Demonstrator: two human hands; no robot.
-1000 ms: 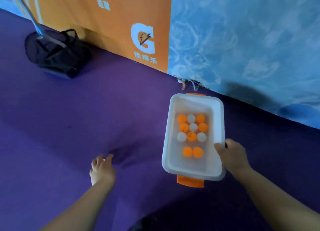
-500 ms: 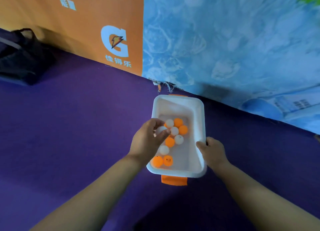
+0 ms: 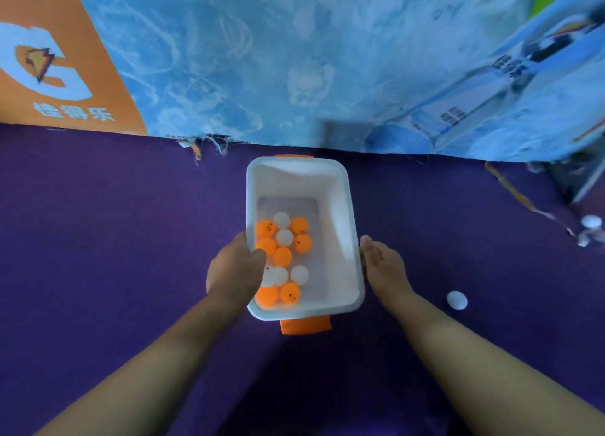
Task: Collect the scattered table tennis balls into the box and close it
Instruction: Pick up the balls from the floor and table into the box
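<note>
With the box (image 3: 337, 213) pinched at its rim by the left hand (image 3: 234, 272), fingers of the right hand (image 3: 384, 268) unseen, balls (image 3: 284, 237) could be spilled by tilting.

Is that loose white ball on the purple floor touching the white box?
Apart. The head view shows the white ball lying on the purple floor to the right of the box, with the right hand and bare floor between them.

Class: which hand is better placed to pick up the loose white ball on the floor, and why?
Right. The white ball lies right of the box, close beside the right hand; the left hand grips the opposite rim.
</note>
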